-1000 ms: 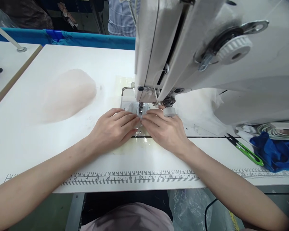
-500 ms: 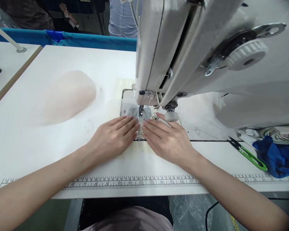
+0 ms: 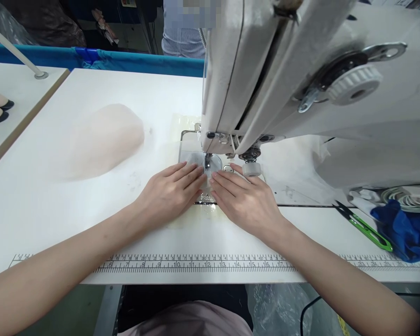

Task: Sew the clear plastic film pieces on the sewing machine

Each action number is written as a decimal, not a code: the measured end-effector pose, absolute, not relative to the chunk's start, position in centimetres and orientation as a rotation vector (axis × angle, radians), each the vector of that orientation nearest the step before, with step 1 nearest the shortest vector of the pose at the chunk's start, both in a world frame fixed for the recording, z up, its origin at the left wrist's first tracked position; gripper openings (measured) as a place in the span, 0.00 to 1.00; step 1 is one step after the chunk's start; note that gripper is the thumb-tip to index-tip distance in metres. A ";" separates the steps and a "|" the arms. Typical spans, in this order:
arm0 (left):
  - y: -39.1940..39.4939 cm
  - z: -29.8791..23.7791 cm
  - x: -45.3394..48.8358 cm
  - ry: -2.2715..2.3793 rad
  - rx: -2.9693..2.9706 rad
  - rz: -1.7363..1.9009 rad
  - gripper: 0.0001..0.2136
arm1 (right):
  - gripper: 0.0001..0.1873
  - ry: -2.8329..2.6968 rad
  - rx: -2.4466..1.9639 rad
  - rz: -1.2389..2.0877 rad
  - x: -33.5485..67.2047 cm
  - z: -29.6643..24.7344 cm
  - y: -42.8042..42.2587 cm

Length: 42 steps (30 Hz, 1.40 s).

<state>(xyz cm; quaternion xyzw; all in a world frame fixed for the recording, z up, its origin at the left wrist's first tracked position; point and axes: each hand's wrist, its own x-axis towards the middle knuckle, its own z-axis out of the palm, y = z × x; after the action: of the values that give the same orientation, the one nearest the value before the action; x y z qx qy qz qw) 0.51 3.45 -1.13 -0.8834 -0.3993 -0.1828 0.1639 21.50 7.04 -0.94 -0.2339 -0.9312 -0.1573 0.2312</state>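
My left hand (image 3: 170, 191) lies flat on the white table (image 3: 56, 205) with fingers stretched toward the needle of the sewing machine (image 3: 301, 79). My right hand (image 3: 247, 198) lies flat beside it, fingers also extended. Between the fingertips of both hands a small sheer, nearly clear piece of material (image 3: 206, 184) is pressed down on the needle plate (image 3: 215, 162), under the presser foot (image 3: 207, 162). Neither hand grips anything.
A pale pink sheer pile (image 3: 105, 137) lies at the left of the table. Green-handled snips (image 3: 366, 227) and blue cloth (image 3: 406, 231) lie at the right under the machine arm. A ruler strip (image 3: 196, 263) runs along the front edge. A person in a striped shirt (image 3: 182, 42) stands behind.
Both hands have slid slightly forward toward the needle with the sheer piece; the view shifted a little.
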 end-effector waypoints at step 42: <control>4.5 -1.3 -0.5 -1.600 -2.398 -0.516 0.14 | 0.12 -2.521 -0.724 -0.354 21.8 -1.0 8.3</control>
<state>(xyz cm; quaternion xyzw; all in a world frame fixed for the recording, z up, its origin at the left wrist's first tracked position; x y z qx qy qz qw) -0.49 4.48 -1.27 -0.8142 -0.5432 -0.1752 0.1062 21.84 8.33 -0.99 -0.2653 -0.9234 -0.1296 0.2452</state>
